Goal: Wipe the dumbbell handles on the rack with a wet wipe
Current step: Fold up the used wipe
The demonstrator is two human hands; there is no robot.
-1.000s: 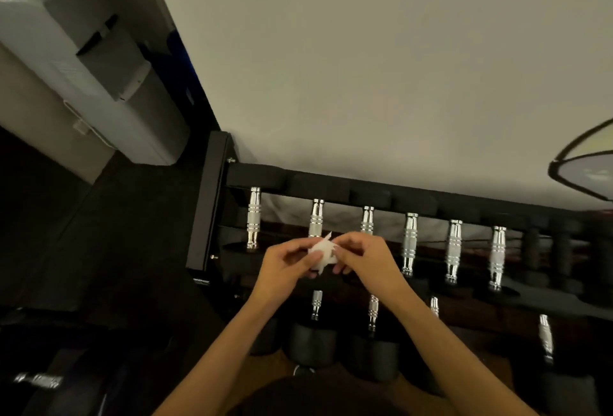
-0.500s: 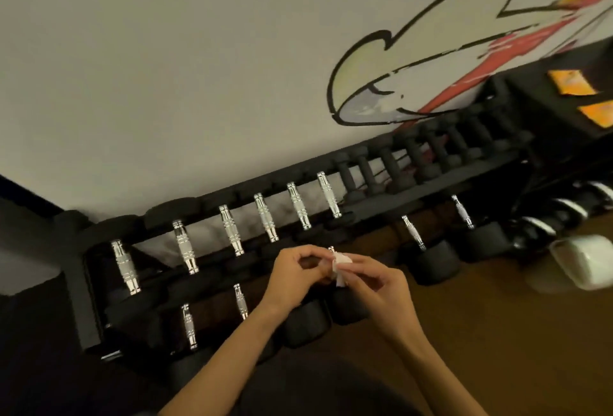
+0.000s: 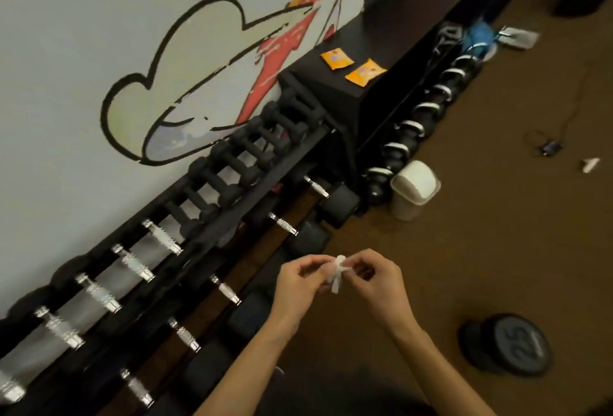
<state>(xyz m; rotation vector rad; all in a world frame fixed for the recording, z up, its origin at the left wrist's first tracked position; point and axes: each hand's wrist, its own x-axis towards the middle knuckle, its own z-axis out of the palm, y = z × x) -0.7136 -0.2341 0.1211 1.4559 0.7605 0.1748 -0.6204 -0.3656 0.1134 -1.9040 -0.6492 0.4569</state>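
Observation:
A small crumpled white wet wipe (image 3: 337, 270) is pinched between my left hand (image 3: 300, 286) and my right hand (image 3: 378, 279), held in the air in front of the rack. The black dumbbell rack (image 3: 232, 216) runs diagonally along the wall. Chrome dumbbell handles (image 3: 132, 263) line its upper tier at the left, and more chrome handles (image 3: 225, 289) sit on the lower tier. All-black dumbbells (image 3: 238, 157) fill the upper tier further right. Neither hand touches a handle.
A white lidded bin (image 3: 414, 190) stands on the brown floor by the rack's end. Two orange packets (image 3: 351, 67) lie on a black box. A black 25 weight (image 3: 507, 344) lies on the floor at right. Kettlebells (image 3: 411, 130) line the wall beyond.
My view has swung right along the rack, bringing the bin, packets and floor weight into sight. Both hands stay together on the wipe, which looks more bunched up.

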